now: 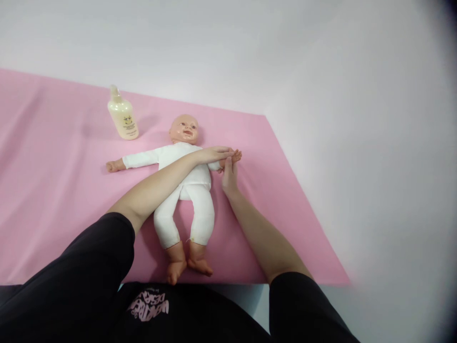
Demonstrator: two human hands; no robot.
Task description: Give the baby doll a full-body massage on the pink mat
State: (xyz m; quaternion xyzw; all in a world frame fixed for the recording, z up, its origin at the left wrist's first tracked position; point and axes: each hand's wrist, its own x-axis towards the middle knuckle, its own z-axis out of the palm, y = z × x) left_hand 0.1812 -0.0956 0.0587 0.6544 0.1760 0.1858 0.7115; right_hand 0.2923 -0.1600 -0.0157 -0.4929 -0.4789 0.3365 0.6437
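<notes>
On my feed, the pink-covered tabletop (285,233) carries the doll (200,178), lying face up in its white suit, feet towards the person. Well apart from it, beyond its outstretched arm on the left, I see the pump bottle (124,119) standing. The left hand (215,155) reaches across the doll's chest, its grip flat with fingers straight and together, over the doll's small hand (237,156). The right hand (230,178) meets that small hand from the near side; I cannot tell whether its grip is closed.
</notes>
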